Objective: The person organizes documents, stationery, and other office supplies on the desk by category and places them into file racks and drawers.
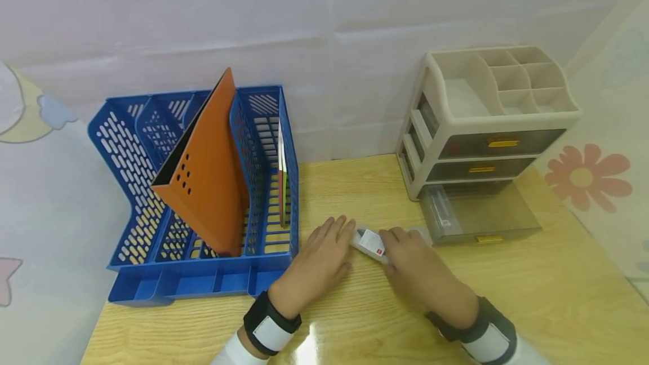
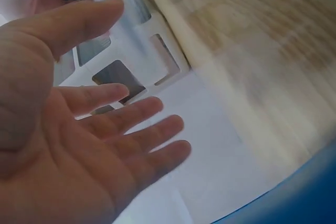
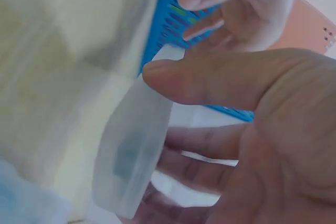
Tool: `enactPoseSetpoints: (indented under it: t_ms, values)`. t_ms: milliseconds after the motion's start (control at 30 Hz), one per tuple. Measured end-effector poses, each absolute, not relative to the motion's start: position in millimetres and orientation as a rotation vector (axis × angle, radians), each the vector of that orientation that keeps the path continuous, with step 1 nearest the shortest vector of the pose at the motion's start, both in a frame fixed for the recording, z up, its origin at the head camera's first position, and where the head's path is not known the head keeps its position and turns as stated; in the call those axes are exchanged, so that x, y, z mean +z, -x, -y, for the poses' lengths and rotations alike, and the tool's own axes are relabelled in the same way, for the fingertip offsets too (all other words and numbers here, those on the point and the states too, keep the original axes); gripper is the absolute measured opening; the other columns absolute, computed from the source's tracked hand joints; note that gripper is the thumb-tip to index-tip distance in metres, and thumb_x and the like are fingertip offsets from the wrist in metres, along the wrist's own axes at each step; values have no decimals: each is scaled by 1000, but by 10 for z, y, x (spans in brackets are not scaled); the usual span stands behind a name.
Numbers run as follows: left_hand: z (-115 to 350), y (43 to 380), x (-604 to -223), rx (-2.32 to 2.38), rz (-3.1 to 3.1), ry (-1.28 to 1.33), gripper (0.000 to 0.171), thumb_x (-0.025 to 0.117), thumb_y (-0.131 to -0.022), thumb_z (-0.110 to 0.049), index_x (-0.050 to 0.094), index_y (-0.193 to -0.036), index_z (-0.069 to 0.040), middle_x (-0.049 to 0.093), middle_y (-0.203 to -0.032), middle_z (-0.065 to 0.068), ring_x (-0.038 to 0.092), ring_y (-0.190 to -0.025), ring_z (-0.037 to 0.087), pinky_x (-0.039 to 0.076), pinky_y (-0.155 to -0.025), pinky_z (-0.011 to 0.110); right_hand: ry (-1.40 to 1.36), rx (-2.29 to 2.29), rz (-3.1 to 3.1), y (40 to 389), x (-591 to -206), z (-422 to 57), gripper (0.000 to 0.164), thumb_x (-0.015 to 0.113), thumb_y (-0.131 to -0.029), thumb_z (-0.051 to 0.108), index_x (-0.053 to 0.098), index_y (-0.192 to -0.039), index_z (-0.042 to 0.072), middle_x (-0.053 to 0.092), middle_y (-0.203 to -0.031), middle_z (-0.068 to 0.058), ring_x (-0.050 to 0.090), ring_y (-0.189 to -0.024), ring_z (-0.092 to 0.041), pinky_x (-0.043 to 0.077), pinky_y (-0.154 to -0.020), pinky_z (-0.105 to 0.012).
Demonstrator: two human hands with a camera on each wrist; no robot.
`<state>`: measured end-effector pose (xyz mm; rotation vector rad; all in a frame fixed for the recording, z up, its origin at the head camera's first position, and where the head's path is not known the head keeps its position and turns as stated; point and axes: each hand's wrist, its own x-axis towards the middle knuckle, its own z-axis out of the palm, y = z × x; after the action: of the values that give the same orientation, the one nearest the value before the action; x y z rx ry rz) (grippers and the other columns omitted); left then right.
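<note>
A translucent white case (image 1: 371, 243) with a white label and a small red mark is held low over the table by my right hand (image 1: 413, 266). In the right wrist view the thumb lies on one side of this long case (image 3: 134, 135) and the fingers on the other; something dark shows faintly inside. My left hand (image 1: 320, 255) is near the case's other end, its fingers extended and spread apart in the left wrist view. A clear piece (image 1: 422, 234) shows just beyond the right hand, partly hidden by it.
A blue plastic file rack (image 1: 203, 275) stands left, holding an orange folder (image 1: 208, 179) and thin booklets (image 1: 281, 179). On the right is a cream drawer organizer (image 1: 446, 94) with its bottom drawer (image 1: 487, 224) pulled out; a clear packet (image 1: 445, 213) lies inside it.
</note>
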<state>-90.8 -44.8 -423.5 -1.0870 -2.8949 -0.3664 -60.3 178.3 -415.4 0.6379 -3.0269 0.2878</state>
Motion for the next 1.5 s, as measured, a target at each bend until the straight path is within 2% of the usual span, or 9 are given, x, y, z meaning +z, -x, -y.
enactPoseSetpoints:
  t_ms: [233,467,667,767,867,1000,1100,1233,1500]
  values:
    - [415,887,-4188,-469,2742,1157,57,75,-93,-15,54,-145,-2,56,-146,16,52,-140,30,44,-118,37,-774,352,2842,588,-3990,-1860,60,90,-74,5,66,-129,-2,70,-124,-16,67,-105,-35,59,-88,-46]
    - [374,838,-4123,-544,2670,1192,45,76,-94,-11,62,-136,-2,62,-129,10,61,-120,20,55,-99,26,-838,357,2737,556,-3934,-1805,59,92,-71,2,69,-125,2,72,-122,-11,68,-105,-31,59,-91,-46]
    - [402,840,-4092,-641,2671,1094,47,82,-88,-9,64,-131,-2,63,-120,7,61,-107,18,58,-89,26,-748,402,2722,635,-3993,-1842,59,92,-72,5,66,-125,-3,69,-121,-21,67,-107,-38,61,-90,-47]
    - [425,843,-4047,-706,2672,988,49,84,-84,-6,65,-130,-1,64,-118,9,62,-105,20,60,-86,29,-643,469,2755,692,-3997,-1894,69,91,-77,12,58,-134,-9,64,-124,-28,65,-110,-42,60,-90,-50]
    - [444,844,-4001,-775,2661,888,50,84,-83,-3,65,-129,0,63,-117,11,62,-105,23,61,-84,33,-528,544,2813,740,-3979,-1952,75,85,-85,21,48,-141,-13,64,-125,-31,66,-110,-45,59,-90,-54]
    - [449,846,-3963,-866,2609,779,51,85,-80,0,65,-127,2,62,-113,12,61,-101,24,60,-81,36,-393,676,2874,780,-3945,-2011,70,76,-95,28,44,-139,-17,66,-118,-30,69,-102,-44,61,-82,-53]
    - [436,844,-3947,-903,2549,734,53,88,-77,0,66,-125,2,62,-110,12,61,-98,23,60,-79,36,-363,885,2891,782,-3937,-2015,59,71,-98,27,46,-135,-12,66,-115,-25,69,-99,-40,62,-80,-49]
    - [402,825,-3948,-907,2508,727,54,90,-75,-1,67,-125,1,62,-109,12,61,-98,24,59,-79,37,-404,1389,2854,773,-3978,-1955,46,63,-104,22,45,-136,-5,67,-119,-19,69,-108,-33,62,-87,-42]
    - [322,765,-3991,-912,2571,758,54,89,-81,-12,65,-128,-1,61,-109,10,60,-97,20,60,-80,34,-144,2238,2438,757,-4017,-1786,49,51,-107,6,30,-149,-8,54,-134,-36,69,-104,-12,62,-90,-33]
